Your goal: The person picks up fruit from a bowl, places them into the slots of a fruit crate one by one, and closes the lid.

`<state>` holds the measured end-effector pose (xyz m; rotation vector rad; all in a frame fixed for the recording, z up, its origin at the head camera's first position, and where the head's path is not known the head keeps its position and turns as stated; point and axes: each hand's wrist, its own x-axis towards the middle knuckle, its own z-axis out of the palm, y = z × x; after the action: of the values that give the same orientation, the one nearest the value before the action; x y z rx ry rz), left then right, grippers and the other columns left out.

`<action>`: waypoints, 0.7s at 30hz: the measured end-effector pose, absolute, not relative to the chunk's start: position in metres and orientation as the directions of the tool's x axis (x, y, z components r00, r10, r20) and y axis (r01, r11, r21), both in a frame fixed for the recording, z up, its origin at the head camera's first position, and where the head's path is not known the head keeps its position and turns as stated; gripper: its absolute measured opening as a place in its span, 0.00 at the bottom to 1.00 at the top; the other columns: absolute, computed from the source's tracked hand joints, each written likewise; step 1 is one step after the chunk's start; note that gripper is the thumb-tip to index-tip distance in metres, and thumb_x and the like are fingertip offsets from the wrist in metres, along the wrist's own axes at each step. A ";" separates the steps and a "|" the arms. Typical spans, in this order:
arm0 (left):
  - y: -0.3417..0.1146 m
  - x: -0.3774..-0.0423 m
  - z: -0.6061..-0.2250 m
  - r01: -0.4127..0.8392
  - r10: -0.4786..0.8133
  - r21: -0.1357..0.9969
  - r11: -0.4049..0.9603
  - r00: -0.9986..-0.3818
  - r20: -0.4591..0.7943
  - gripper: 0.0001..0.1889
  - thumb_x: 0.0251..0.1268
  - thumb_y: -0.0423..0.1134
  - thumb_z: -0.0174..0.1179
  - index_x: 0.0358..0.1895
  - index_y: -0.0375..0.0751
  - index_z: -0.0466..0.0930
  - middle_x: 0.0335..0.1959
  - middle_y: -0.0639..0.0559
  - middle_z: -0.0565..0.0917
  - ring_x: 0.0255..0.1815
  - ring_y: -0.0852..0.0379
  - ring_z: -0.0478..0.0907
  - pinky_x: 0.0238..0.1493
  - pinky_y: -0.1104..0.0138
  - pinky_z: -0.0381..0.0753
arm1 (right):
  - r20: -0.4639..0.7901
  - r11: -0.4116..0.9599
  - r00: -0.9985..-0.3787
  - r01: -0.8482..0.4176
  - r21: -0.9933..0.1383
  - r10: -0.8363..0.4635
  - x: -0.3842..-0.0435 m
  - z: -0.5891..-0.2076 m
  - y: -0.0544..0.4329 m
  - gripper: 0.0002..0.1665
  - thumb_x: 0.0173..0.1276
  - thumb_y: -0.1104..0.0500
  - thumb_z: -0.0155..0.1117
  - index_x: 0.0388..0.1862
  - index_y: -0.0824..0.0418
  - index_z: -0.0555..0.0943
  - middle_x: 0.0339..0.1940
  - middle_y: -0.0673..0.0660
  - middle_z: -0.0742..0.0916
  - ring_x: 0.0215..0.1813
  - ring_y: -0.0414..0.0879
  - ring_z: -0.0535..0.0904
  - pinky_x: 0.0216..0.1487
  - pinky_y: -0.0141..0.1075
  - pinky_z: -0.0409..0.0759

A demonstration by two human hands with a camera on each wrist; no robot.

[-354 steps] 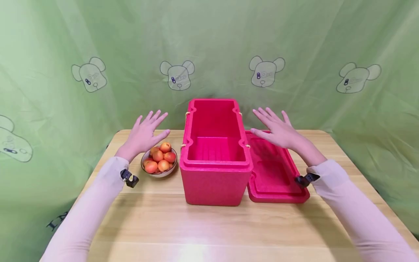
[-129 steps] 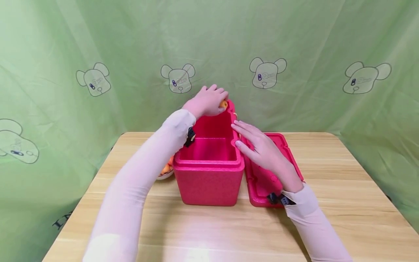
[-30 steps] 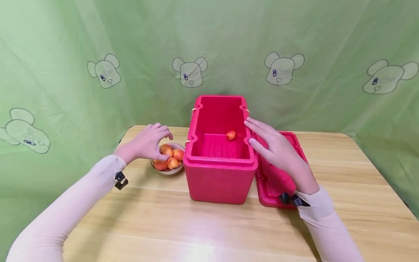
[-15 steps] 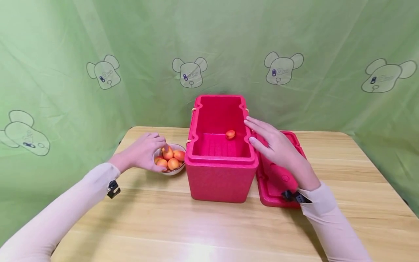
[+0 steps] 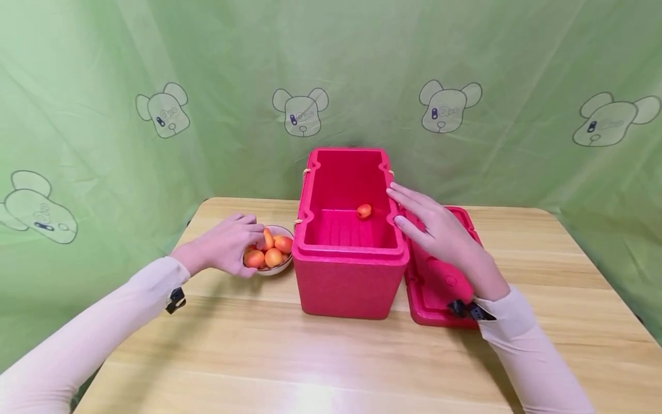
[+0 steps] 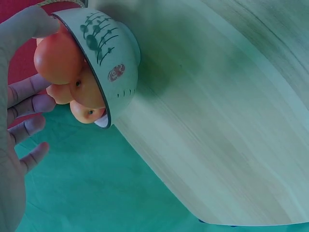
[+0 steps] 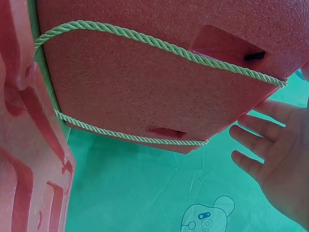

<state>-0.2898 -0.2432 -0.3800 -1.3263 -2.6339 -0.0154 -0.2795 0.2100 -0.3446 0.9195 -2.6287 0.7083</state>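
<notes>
In the head view a white bowl (image 5: 281, 268) holds several orange-red fruits (image 5: 273, 257) that look like apricots. My left hand (image 5: 227, 244) is at the bowl's left side, thumb and fingers spread around one fruit (image 6: 59, 59); whether they touch it is unclear. One similar fruit (image 5: 364, 211) lies on the floor of the red foam box (image 5: 346, 287), towards its right wall. My right hand (image 5: 439, 227) has straight fingers, their tips at the right rim of the box. Its fingers (image 7: 263, 128) show beside the box's upper edge in the right wrist view.
A red lid (image 5: 439, 313) lies right of the box, partly under my right forearm. Cord handles (image 7: 145, 38) run along the box's side. The wooden table (image 5: 258, 362) backs onto a green curtain (image 5: 357, 57).
My left hand has lowered onto the bowl's left side, its fingers moving in around a fruit. Earlier it carried one fruit over the box; that fruit now lies inside. The right hand stays at the rim.
</notes>
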 end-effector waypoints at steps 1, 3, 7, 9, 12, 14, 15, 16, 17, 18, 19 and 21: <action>-0.243 -0.291 -0.380 0.799 0.798 -0.085 0.596 -0.577 0.174 0.22 0.39 0.56 0.73 0.36 0.48 0.82 0.36 0.57 0.82 0.39 0.55 0.69 0.45 0.58 0.71 | 0.396 0.679 -0.763 -0.640 -0.359 -0.510 -0.280 -0.345 0.210 0.39 0.74 0.49 0.61 0.81 0.44 0.61 0.83 0.51 0.65 0.81 0.55 0.62 0.69 0.63 0.70; -0.243 -0.292 -0.379 0.800 0.802 -0.098 0.592 -0.573 0.169 0.20 0.40 0.56 0.72 0.33 0.49 0.81 0.34 0.57 0.81 0.38 0.55 0.69 0.44 0.59 0.69 | 0.395 0.677 -0.763 -0.641 -0.362 -0.511 -0.280 -0.345 0.210 0.39 0.74 0.49 0.61 0.81 0.44 0.61 0.83 0.51 0.65 0.81 0.55 0.62 0.70 0.63 0.70; -0.243 -0.294 -0.379 0.800 0.805 -0.113 0.589 -0.571 0.160 0.20 0.40 0.57 0.71 0.32 0.48 0.81 0.34 0.58 0.81 0.38 0.54 0.68 0.43 0.59 0.67 | 0.397 0.673 -0.761 -0.643 -0.364 -0.512 -0.280 -0.345 0.211 0.39 0.74 0.49 0.60 0.82 0.43 0.61 0.83 0.50 0.65 0.81 0.55 0.61 0.70 0.63 0.70; -0.242 -0.293 -0.379 0.799 0.805 -0.115 0.590 -0.571 0.159 0.19 0.40 0.56 0.71 0.32 0.48 0.81 0.33 0.58 0.81 0.38 0.54 0.68 0.43 0.59 0.68 | 0.401 0.672 -0.759 -0.646 -0.363 -0.513 -0.279 -0.345 0.211 0.39 0.74 0.49 0.60 0.81 0.44 0.61 0.83 0.51 0.65 0.81 0.55 0.62 0.69 0.63 0.70; -0.241 -0.292 -0.379 0.803 0.807 -0.105 0.586 -0.567 0.167 0.18 0.40 0.54 0.70 0.32 0.48 0.81 0.33 0.58 0.82 0.39 0.55 0.69 0.44 0.58 0.71 | 0.407 0.671 -0.755 -0.649 -0.358 -0.513 -0.279 -0.344 0.211 0.39 0.74 0.49 0.61 0.81 0.44 0.61 0.82 0.51 0.65 0.81 0.55 0.62 0.70 0.63 0.70; -0.240 -0.292 -0.378 0.805 0.807 -0.100 0.584 -0.562 0.182 0.18 0.39 0.53 0.70 0.33 0.48 0.81 0.33 0.58 0.81 0.39 0.56 0.70 0.44 0.57 0.72 | 0.411 0.669 -0.751 -0.653 -0.354 -0.516 -0.279 -0.344 0.211 0.39 0.73 0.49 0.61 0.81 0.44 0.62 0.82 0.52 0.66 0.81 0.55 0.62 0.70 0.63 0.70; -0.240 -0.291 -0.377 0.806 0.805 -0.098 0.584 -0.561 0.191 0.18 0.39 0.52 0.70 0.33 0.47 0.81 0.33 0.57 0.81 0.38 0.56 0.70 0.45 0.57 0.73 | 0.414 0.669 -0.749 -0.655 -0.351 -0.517 -0.279 -0.344 0.212 0.39 0.73 0.49 0.61 0.81 0.45 0.62 0.82 0.52 0.66 0.81 0.55 0.62 0.70 0.63 0.70; -0.239 -0.291 -0.376 0.804 0.803 -0.098 0.586 -0.561 0.201 0.18 0.39 0.52 0.70 0.34 0.47 0.81 0.34 0.57 0.81 0.38 0.56 0.70 0.45 0.57 0.73 | 0.415 0.668 -0.747 -0.658 -0.347 -0.520 -0.280 -0.344 0.212 0.39 0.73 0.49 0.62 0.81 0.45 0.62 0.82 0.52 0.66 0.81 0.55 0.63 0.70 0.63 0.69; -0.239 -0.291 -0.374 0.801 0.800 -0.099 0.590 -0.563 0.210 0.19 0.39 0.52 0.71 0.34 0.46 0.81 0.33 0.56 0.80 0.38 0.56 0.70 0.45 0.57 0.73 | 0.418 0.667 -0.744 -0.661 -0.343 -0.522 -0.280 -0.344 0.212 0.39 0.73 0.49 0.62 0.81 0.45 0.63 0.82 0.52 0.67 0.81 0.55 0.63 0.70 0.63 0.69; -0.238 -0.291 -0.372 0.798 0.797 -0.102 0.593 -0.565 0.214 0.19 0.39 0.53 0.71 0.34 0.45 0.81 0.32 0.55 0.80 0.37 0.56 0.70 0.44 0.58 0.73 | 0.420 0.666 -0.740 -0.665 -0.339 -0.525 -0.280 -0.344 0.212 0.39 0.73 0.49 0.62 0.81 0.45 0.63 0.82 0.52 0.67 0.80 0.55 0.63 0.70 0.63 0.69; -0.238 -0.290 -0.369 0.795 0.794 -0.106 0.597 -0.567 0.217 0.20 0.40 0.53 0.70 0.34 0.44 0.81 0.32 0.54 0.80 0.37 0.55 0.70 0.44 0.58 0.74 | 0.421 0.664 -0.737 -0.668 -0.336 -0.528 -0.280 -0.344 0.212 0.39 0.73 0.49 0.62 0.81 0.46 0.63 0.82 0.52 0.67 0.80 0.55 0.63 0.70 0.63 0.69; -0.236 -0.290 -0.365 0.789 0.790 -0.112 0.604 -0.573 0.218 0.21 0.40 0.54 0.70 0.34 0.43 0.81 0.32 0.53 0.81 0.37 0.55 0.70 0.44 0.58 0.74 | 0.424 0.665 -0.732 -0.673 -0.325 -0.533 -0.281 -0.345 0.212 0.39 0.73 0.49 0.62 0.81 0.46 0.63 0.81 0.53 0.67 0.80 0.55 0.63 0.71 0.62 0.69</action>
<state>-0.2903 -0.2356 -0.3648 -1.2981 -2.5868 0.0035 -0.2813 0.2118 -0.3446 0.9630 -2.5892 0.6783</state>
